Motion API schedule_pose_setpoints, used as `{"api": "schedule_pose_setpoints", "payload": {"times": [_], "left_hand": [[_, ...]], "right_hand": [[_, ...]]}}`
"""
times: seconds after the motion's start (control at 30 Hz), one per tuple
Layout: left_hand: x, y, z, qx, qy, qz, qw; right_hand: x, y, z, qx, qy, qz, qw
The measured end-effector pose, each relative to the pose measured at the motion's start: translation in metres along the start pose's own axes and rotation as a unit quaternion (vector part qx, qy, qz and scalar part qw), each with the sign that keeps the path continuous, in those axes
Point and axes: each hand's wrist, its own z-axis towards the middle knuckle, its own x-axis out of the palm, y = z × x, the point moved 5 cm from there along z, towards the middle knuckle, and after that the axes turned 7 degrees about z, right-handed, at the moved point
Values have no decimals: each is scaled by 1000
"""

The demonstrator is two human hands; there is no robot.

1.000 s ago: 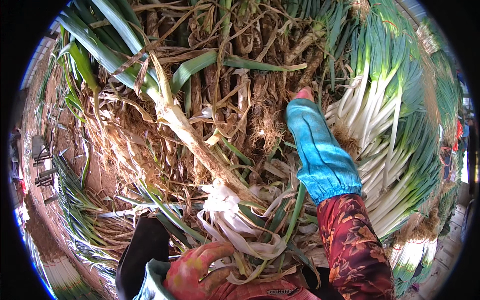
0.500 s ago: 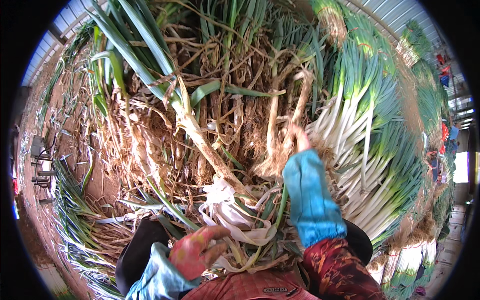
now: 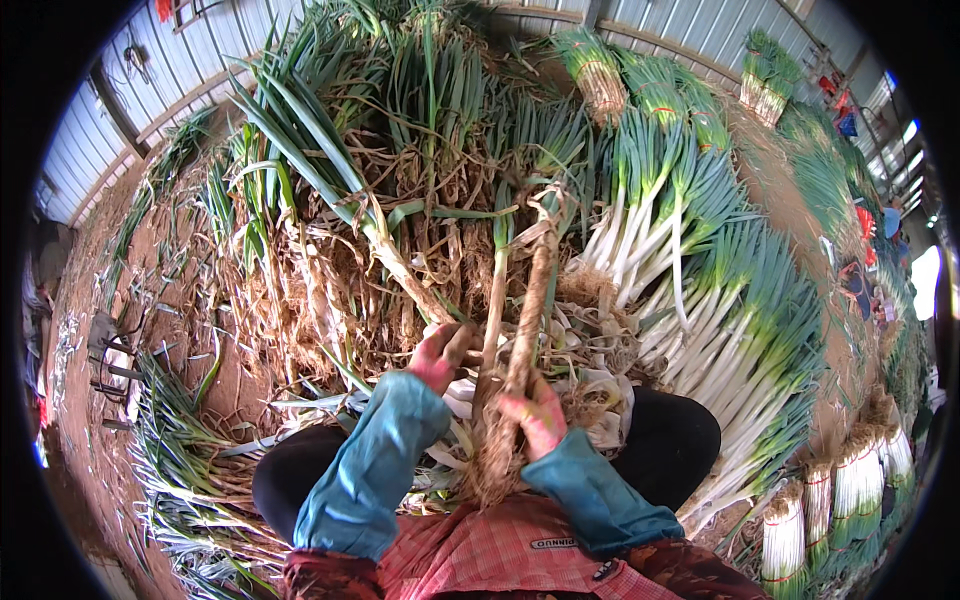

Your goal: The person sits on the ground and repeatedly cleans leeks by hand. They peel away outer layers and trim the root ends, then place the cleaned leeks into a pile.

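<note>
My right hand (image 3: 537,413) is closed round the lower part of dirty, brown-skinned green onions (image 3: 532,310), their matted roots hanging over my lap. At least two stalks stand in that bunch, tops pointing away from me. My left hand (image 3: 440,358) is just left of them, fingers bent and apart, close to the stalks. Behind that hand ends a thick green onion (image 3: 400,268) with long green leaves, leaning over the pile; its root end is hidden. Pale peeled skins (image 3: 600,395) lie beneath my hands and by my right knee.
A heap of unpeeled green onions (image 3: 300,270) spreads in front of me. Cleaned ones with white stems (image 3: 650,240) lie to the right. Tied bundles (image 3: 783,535) stand at the lower right, and loose leaves (image 3: 200,480) cover the left. A metal rack (image 3: 115,365) stands far left.
My right hand has drawn the dirty green onions from the pile toward my lap. My left hand has moved forward and right, toward the stalks. The view has shifted, showing more of the wall.
</note>
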Motion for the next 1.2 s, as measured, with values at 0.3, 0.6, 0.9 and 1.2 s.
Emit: {"api": "schedule_pose_setpoints", "payload": {"times": [0.3, 0.6, 0.9, 1.2], "left_hand": [[-20, -28, 31, -63, -78, -207, 973], [-102, -132, -38, 205, -108, -340, 911], [-148, -45, -87, 180, -173, -377, 892], [-120, -57, -76, 238, -117, -368, 892]], "right_hand": [[44, -22, -60, 32, 212, -195, 957], [65, 14, -68, 4, 338, -549, 764], [107, -19, 11, 131, 294, -278, 905], [202, -28, 64, -171, 272, -379, 868]]}}
